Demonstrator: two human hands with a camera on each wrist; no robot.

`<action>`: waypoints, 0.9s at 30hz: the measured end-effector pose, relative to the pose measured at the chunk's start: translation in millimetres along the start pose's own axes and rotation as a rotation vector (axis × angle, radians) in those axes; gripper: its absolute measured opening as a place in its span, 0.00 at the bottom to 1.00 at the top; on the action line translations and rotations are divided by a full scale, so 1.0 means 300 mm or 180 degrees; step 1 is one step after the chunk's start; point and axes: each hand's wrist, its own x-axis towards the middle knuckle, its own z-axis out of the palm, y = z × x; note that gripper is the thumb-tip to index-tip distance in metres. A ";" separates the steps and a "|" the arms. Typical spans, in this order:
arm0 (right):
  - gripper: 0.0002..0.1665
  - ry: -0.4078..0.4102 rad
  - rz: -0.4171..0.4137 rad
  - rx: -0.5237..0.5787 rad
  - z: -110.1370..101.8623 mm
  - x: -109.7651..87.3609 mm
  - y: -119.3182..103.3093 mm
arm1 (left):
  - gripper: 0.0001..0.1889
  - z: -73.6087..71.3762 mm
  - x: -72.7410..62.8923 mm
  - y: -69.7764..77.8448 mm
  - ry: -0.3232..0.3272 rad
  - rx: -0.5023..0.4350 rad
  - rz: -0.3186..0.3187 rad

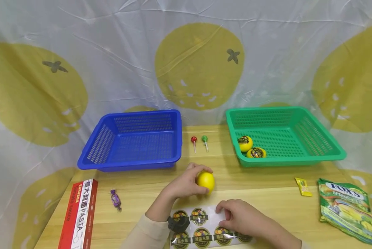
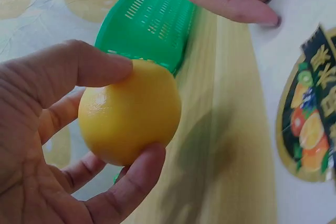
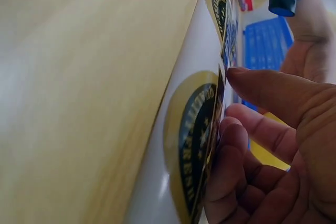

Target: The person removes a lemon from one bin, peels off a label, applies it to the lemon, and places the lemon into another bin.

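My left hand [image 1: 187, 183] grips a smooth yellow lemon [image 1: 206, 182], with thumb and fingers around it. Close up in the left wrist view, the lemon [image 2: 131, 111] shows no sticker on its visible side. My right hand [image 1: 243, 216] is at the sticker sheet [image 1: 214, 211], a white sheet of round black-and-gold fruit labels on the table. In the right wrist view, the thumb and forefinger of this hand [image 3: 273, 145] stand apart close over the sheet, the other fingers loosely curled. One blank spot lies by these fingertips.
A green basket [image 1: 298, 162] at the back right holds two yellow lemons [image 1: 245, 147] with labels. A blue basket [image 1: 130, 165] stands back left, two lollipops [image 1: 194, 141] between. A pasta box [image 1: 78, 214] and purple candy [image 1: 115, 200] lie left; a yellow packet [image 1: 303, 186] and green bag [image 1: 347, 211] right.
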 end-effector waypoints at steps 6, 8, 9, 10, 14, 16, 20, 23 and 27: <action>0.14 -0.0002 0.0102 0.0021 -0.011 0.001 0.008 | 0.34 0.011 0.041 -0.017 0.0059 0.0102 -0.0152; 0.14 0.0005 0.0111 0.0027 -0.011 0.000 0.009 | 0.35 0.016 0.045 -0.024 0.0052 0.0124 -0.0210; 0.14 0.0018 0.0113 0.0008 -0.011 0.000 0.008 | 0.35 0.017 0.045 -0.026 0.0051 0.0130 -0.0231; 0.14 0.0037 0.0112 -0.0009 -0.010 0.000 0.007 | 0.35 0.017 0.043 -0.027 0.0054 0.0115 -0.0242; 0.11 0.0201 0.0085 -0.0051 -0.010 0.007 -0.005 | 0.37 0.010 0.037 -0.024 0.0053 0.0095 -0.0240; 0.09 0.0275 0.0048 -0.0028 -0.010 0.016 -0.017 | 0.37 0.007 0.035 -0.022 0.0043 0.0134 -0.0231; 0.12 0.0257 -0.0061 -0.0017 -0.004 0.043 -0.049 | 0.38 0.001 0.027 -0.020 0.0065 0.0191 -0.0226; 0.18 0.0152 -0.0087 -0.0075 0.005 0.068 -0.073 | 0.39 -0.005 0.009 -0.019 0.0127 0.0233 -0.0231; 0.26 0.0042 -0.0075 -0.0203 0.016 0.093 -0.083 | 0.39 -0.027 -0.042 -0.002 0.0159 0.0377 -0.0290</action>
